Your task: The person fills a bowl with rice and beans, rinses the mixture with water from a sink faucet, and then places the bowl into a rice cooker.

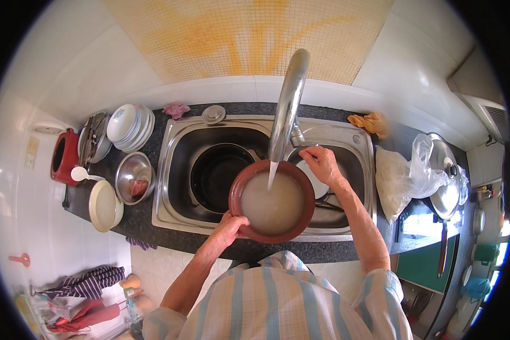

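A reddish-brown round bowl point(234, 193) with cloudy whitish water in it is held over the double stainless-steel sink point(163, 187). My left hand point(229, 229) grips its near left rim, thumb on top. From the curved metal faucet point(287, 97) a stream of water point(273, 175) runs into the bowl. At the faucet's lever point(308, 145) are the fingertips of my right hand point(323, 163), bent and pinched together. A large black pot point(221, 178) stands in the left basin. In the right basin, a white dish point(316, 182) is partly hidden by my right hand and the bowl.
Left of the sink stand stacked white bowls point(125, 123), a metal bowl point(129, 170) with raw meat point(138, 187), and a cream bowl point(104, 208). On the right are a filled plastic bag point(391, 178) and a lidded pan point(446, 191) with its handle jutting past the counter edge.
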### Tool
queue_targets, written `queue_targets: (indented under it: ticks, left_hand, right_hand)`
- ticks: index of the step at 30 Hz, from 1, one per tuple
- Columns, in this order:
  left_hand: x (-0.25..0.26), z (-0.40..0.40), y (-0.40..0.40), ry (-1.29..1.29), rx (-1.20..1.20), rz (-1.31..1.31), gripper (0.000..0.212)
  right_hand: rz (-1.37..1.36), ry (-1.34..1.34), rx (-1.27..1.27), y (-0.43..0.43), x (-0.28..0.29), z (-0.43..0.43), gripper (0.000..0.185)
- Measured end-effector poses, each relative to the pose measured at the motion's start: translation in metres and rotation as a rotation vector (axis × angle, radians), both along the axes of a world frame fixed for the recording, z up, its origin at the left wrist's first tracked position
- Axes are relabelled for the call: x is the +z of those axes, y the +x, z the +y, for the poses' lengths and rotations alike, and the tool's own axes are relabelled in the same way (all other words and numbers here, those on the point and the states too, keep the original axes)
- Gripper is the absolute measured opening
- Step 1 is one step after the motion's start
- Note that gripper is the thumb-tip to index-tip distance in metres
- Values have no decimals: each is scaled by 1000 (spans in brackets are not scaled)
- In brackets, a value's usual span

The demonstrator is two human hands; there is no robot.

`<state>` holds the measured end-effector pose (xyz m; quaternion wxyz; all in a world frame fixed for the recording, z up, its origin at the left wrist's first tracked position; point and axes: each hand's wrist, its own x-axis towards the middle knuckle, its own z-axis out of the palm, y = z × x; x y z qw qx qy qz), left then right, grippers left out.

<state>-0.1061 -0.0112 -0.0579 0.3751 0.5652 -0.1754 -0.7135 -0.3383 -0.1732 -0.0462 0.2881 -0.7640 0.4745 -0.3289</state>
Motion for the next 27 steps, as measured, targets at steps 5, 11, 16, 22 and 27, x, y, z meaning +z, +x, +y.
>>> queue_targets:
  ticks: [5, 11, 16, 22, 27]
  left_hand:
    - [3, 5, -4, -38, 81, 20, 42]
    - [18, 3, -15, -10, 130, -48, 45]
    - [3, 8, -17, 6, 196, -8, 48]
    - [3, 20, -21, -47, 197, 47, 50]
    - [12, 43, -14, -46, 204, 86, 49]
  right_hand:
    - [94, 56, 86, -8, 2, -11, 19]
    - [193, 108, 233, -20, 10, -22, 19]
    - [113, 107, 308, -13, 16, -49, 20]
    - [-67, 190, 354, -21, 5, -17, 29]
    - [-99, 237, 477, -5, 13, 56, 44]
